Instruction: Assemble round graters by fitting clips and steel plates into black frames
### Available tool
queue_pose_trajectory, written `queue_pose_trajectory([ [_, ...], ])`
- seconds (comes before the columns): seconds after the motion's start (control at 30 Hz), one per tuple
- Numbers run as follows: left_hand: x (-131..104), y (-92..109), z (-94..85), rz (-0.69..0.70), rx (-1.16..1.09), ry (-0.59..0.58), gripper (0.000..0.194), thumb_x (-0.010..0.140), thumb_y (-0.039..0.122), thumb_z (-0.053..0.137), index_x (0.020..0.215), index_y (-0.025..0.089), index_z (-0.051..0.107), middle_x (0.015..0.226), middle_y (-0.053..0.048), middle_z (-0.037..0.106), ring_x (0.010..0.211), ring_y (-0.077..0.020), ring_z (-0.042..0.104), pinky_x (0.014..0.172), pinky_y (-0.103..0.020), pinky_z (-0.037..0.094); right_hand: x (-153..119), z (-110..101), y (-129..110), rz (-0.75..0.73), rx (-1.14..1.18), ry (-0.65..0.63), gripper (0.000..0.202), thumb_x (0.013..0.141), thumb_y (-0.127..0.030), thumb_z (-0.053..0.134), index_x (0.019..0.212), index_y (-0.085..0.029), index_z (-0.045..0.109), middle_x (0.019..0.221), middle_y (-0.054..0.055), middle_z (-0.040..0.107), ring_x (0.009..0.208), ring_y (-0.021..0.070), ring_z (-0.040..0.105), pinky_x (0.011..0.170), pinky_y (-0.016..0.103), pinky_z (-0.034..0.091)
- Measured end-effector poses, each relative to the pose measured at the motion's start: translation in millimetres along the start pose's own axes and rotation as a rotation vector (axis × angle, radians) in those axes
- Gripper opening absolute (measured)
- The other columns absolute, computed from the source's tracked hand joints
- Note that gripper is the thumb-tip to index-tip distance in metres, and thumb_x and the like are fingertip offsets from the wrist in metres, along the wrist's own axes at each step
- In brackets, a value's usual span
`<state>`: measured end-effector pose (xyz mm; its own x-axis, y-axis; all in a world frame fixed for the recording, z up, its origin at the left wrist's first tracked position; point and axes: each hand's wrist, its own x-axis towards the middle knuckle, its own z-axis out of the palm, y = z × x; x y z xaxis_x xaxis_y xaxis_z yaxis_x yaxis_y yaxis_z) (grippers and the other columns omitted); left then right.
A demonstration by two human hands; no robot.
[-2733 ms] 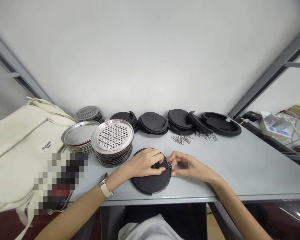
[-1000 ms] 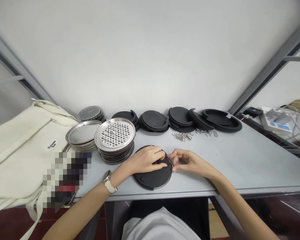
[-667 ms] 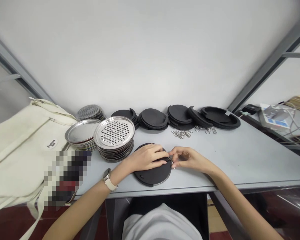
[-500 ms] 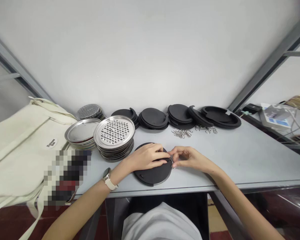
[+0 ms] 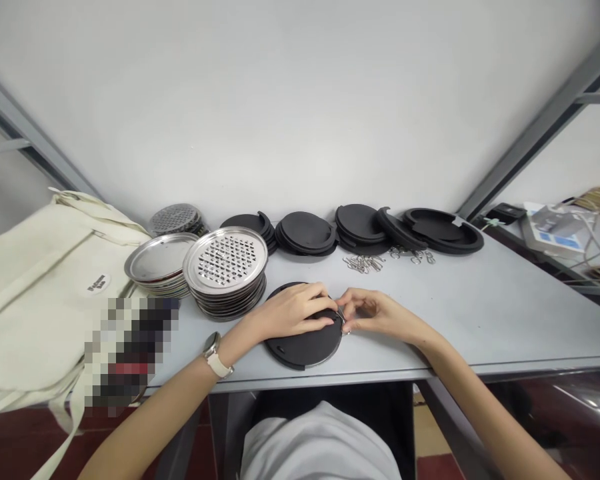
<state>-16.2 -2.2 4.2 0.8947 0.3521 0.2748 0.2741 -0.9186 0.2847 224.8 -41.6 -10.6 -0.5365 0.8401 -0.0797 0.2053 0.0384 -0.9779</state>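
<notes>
Small silvery metal clip [image 5: 341,316] half hidden, pinched by right hand [image 5: 373,313] at edge of round matte-black disc [image 5: 307,348] on grey tabletop [image 5: 473,307]. Left hand [image 5: 296,311] palm-down over disc; whether gripping, can't tell.

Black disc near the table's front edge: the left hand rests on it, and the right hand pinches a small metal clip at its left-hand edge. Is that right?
Not quite: the clip's side is wrong. In the head view, the left hand rests on the black disc, and the right hand pinches a small metal clip at its right-hand edge.
</notes>
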Motion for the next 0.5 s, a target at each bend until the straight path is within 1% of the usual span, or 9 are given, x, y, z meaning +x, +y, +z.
queue_pose_trajectory([
  [0.2, 0.5, 1.1, -1.6, -0.004, -0.036, -0.02, 0.023, 0.098, 0.033, 0.049, 0.114, 0.019, 0.059, 0.11, -0.008, 0.057, 0.097, -0.0193, 0.058, 0.089, -0.031, 0.046, -0.4, 1.8, -2.6, -0.01, 0.035, -0.016, 0.028, 0.079, -0.03, 0.076, 0.098, -0.019, 0.058, 0.08, 0.002, 0.073, 0.079, 0.0177, 0.066, 0.08, 0.032, 0.047],
  [0.5, 2.9, 1.4, -2.3, 0.015, -0.122, -0.033, 0.02, 0.097, 0.026, 0.049, 0.113, 0.018, 0.059, 0.11, -0.008, 0.057, 0.099, -0.0192, 0.057, 0.09, -0.03, 0.046, 0.5, 0.7, -0.9, -0.005, 0.028, -0.026, 0.027, 0.078, -0.03, 0.077, 0.095, -0.019, 0.058, 0.08, 0.001, 0.072, 0.081, 0.0179, 0.066, 0.081, 0.032, 0.047],
])
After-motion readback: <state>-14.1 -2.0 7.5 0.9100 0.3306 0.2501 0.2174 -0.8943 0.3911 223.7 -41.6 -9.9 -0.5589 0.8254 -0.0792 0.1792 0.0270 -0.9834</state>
